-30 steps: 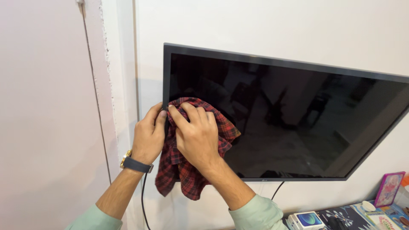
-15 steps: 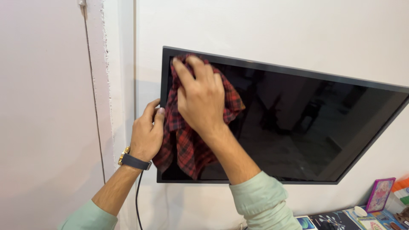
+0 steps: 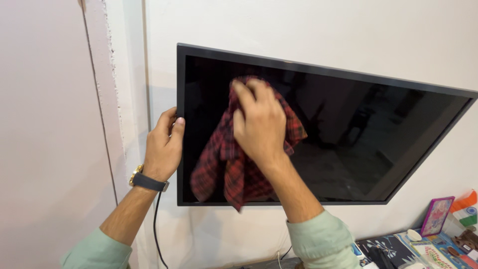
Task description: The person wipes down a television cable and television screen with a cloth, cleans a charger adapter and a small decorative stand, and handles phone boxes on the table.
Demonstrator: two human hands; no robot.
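A black flat screen hangs on the white wall, switched off. My right hand presses a red and black checked cloth flat against the left part of the glass, fingers pointing up; the cloth's lower end dangles to the bottom bezel. My left hand grips the screen's left edge, thumb on the front bezel, with a dark-strapped watch on its wrist. Both arms wear pale green sleeves.
A black cable drops from below the screen's left corner down the wall. At the bottom right a surface holds a pink framed picture, a small flag, boxes and other small items. A wall corner runs vertically at left.
My right hand has slid the cloth from the screen's left edge up and then rightward onto the glass. The left hand stays on the left edge. The view has moved closer.
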